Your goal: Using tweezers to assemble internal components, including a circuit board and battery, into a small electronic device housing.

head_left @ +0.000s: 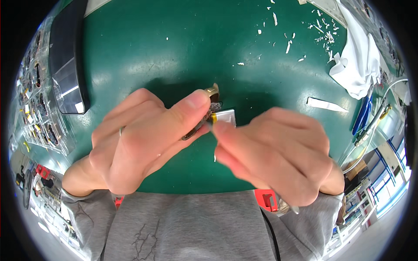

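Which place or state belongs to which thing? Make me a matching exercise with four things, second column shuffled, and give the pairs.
1. White cloth
2. Small silver piece
3. Black-framed panel
4. White pointed strip

A. On the left side of the green table
B. Lying flat, its tip toward the right
C. Crumpled, at the upper right
D. Between the left hand and the right hand

Pairs: 1-C, 2-D, 3-A, 4-B

A smooth green tabletop [174,52] spreads beneath the fingers [228,135]; bright blue-framed windows [397,163] stand far right of them, above pale grey floor [383,237]
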The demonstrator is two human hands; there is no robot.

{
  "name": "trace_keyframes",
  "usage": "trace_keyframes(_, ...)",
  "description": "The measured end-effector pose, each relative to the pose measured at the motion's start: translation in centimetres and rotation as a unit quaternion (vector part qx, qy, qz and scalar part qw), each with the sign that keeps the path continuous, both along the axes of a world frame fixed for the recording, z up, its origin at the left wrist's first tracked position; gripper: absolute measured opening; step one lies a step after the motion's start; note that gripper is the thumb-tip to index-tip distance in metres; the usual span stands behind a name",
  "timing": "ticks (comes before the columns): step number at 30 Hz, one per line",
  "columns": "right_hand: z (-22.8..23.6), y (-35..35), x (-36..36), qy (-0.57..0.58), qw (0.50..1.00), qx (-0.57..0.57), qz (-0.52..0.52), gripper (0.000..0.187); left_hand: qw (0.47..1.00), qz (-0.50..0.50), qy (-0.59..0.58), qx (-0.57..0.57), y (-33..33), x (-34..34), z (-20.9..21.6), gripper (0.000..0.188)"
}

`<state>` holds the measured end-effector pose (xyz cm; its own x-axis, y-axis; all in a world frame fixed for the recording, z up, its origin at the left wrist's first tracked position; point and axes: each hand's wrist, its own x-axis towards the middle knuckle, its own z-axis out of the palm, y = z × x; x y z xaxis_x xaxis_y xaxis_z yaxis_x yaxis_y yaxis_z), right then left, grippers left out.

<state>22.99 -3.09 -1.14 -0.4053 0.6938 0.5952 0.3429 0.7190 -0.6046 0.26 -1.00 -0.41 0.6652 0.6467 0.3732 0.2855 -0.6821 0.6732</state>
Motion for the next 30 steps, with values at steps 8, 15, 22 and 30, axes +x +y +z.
trace_keyframes(8,-0.2,0.0,0.1,0.023,0.999,-0.031,0.027,0.028,0.995,-0.01,0.026,-0.101,0.5,-0.8,0.9,0.067)
trace_keyframes(15,0.2,1.3,1.3,-0.018,0.994,-0.074,0.077,0.033,0.986,0.086,0.126,-0.071,1.6,0.2,1.3,0.057)
trace_keyframes(22,-0.1,1.9,1.2,-0.029,0.991,-0.094,0.092,0.038,0.99,0.073,0.115,-0.035,1.8,0.1,0.4,0.055)
trace_keyframes(30,0.1,2.2,1.0,-0.045,0.989,-0.094,0.107,0.037,0.986,0.069,0.149,-0.033,2.1,0.5,1.6,0.052)
